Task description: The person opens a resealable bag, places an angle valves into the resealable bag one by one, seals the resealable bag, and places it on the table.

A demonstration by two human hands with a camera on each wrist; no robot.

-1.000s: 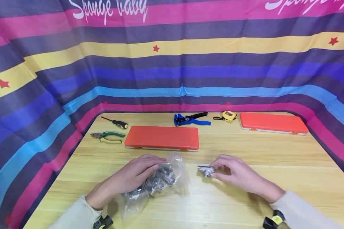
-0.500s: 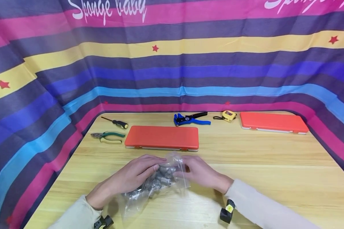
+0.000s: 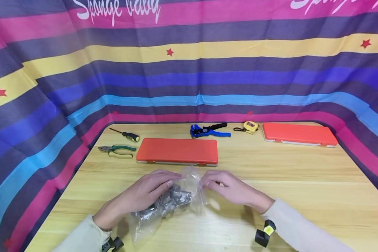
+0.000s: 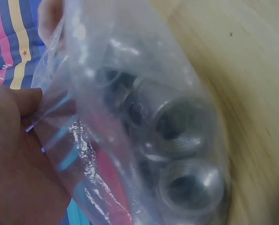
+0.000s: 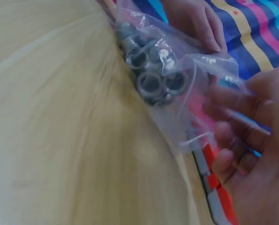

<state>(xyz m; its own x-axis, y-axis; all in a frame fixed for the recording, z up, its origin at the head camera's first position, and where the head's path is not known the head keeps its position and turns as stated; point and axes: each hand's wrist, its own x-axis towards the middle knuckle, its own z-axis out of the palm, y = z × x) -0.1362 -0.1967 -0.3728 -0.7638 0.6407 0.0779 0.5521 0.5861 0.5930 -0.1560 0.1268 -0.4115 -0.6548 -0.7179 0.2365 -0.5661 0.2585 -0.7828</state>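
Note:
A clear plastic bag (image 3: 196, 187) lies on the wooden table, its mouth toward the right. Inside it are several silvery metal pipe fittings (image 3: 177, 197); their round threaded openings show through the film in both wrist views. My left hand (image 3: 145, 190) holds the bag from the left, its thumb and fingers on the film near the upper edge. At the bag's mouth is my right hand (image 3: 231, 188), fingers loosely bent. Between those fingers (image 5: 240, 110) no fitting shows in the right wrist view. Whether the fingertips touch the film cannot be told.
Behind the bag lies a red flat case (image 3: 177, 151); another red case (image 3: 299, 134) is at the far right. Pliers (image 3: 118, 150) and a screwdriver (image 3: 126, 134) lie at left. Blue wire strippers (image 3: 209, 130) and a yellow tape measure (image 3: 249, 127) sit along the back, before a striped curtain (image 3: 201, 80).
My right hand carried a metal fitting leftward into the bag's mouth, then drew back slightly to the right without it. The left hand has stayed on the bag.

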